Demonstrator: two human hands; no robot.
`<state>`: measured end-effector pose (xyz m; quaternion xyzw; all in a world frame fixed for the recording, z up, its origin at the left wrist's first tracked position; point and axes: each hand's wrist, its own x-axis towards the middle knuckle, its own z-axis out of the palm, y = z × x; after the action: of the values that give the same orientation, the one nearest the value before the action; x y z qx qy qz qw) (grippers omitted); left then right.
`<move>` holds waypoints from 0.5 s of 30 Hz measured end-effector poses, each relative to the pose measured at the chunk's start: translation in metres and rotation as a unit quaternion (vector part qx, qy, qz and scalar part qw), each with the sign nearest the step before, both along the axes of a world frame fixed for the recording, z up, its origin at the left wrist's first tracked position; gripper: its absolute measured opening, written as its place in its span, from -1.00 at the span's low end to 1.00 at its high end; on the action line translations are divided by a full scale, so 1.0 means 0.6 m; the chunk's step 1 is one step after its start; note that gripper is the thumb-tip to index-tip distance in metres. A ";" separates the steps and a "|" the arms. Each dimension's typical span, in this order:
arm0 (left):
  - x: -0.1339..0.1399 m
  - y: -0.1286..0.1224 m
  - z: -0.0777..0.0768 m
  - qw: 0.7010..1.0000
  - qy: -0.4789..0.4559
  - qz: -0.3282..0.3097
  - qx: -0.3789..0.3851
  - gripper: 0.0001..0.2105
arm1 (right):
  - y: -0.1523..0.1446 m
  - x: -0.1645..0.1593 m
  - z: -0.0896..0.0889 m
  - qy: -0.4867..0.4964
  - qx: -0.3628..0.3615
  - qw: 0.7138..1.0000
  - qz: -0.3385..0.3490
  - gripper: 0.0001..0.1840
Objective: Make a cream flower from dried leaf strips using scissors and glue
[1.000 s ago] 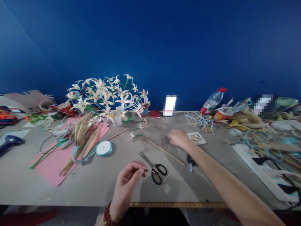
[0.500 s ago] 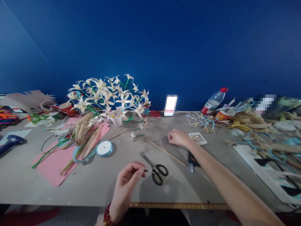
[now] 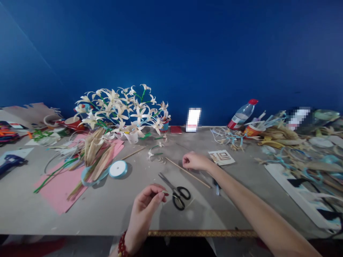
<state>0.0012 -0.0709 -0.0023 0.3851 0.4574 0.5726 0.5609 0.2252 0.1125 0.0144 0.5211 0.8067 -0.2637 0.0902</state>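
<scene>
My left hand (image 3: 150,203), with a red bead bracelet at its wrist, is closed in a pinch near the table's front edge. A tiny pale bit shows at its fingertips, too small to name. Just right of those fingertips lie black-handled scissors (image 3: 178,192), blades pointing away. Over the table's middle, my right hand (image 3: 193,161) has its fingers curled together; whatever they hold, if anything, is hidden. Beneath and beside it runs a thin wooden stick (image 3: 189,173). A white card with a brown pattern (image 3: 222,157) lies right of that hand, partly over a dark object beside my forearm.
White artificial flowers (image 3: 120,110) stand in cups at the back left. Dried husks (image 3: 95,153) lie on pink paper (image 3: 60,192), near a blue ribbon spool (image 3: 118,169). A glue gun (image 3: 10,162) is far left. At back right, a bottle (image 3: 242,114) leans near cluttered craft scraps.
My right hand has moved a little left, toward the stick, uncovering more of the white card. My left hand keeps its pinch in nearly the same place.
</scene>
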 end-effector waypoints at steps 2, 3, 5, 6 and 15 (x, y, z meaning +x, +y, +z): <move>-0.001 -0.001 -0.001 1.000 -0.003 0.001 0.001 -0.85 | 0.001 -0.005 -0.001 -0.031 -0.004 0.999 0.008 -0.87; -0.002 -0.001 -0.002 1.000 -0.004 0.002 0.001 -0.85 | 0.002 -0.006 -0.001 -0.048 -0.006 0.999 0.014 -0.84; -0.002 -0.001 -0.001 1.000 -0.005 0.004 0.003 -0.85 | 0.003 -0.007 0.001 -0.081 -0.008 0.996 0.028 -0.75; -0.002 -0.001 -0.001 1.000 -0.007 0.004 0.004 -0.85 | 0.004 -0.007 0.002 -0.096 -0.005 0.995 0.034 -0.72; 0.002 -0.001 0.002 1.000 -0.008 -0.005 0.009 -0.85 | -0.017 -0.027 0.006 -0.181 0.088 0.976 0.087 -0.66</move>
<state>0.0021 -0.0717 -0.0011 0.3881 0.4457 0.5771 0.5636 0.2091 0.1021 0.0182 0.4939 0.8391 -0.0843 0.2117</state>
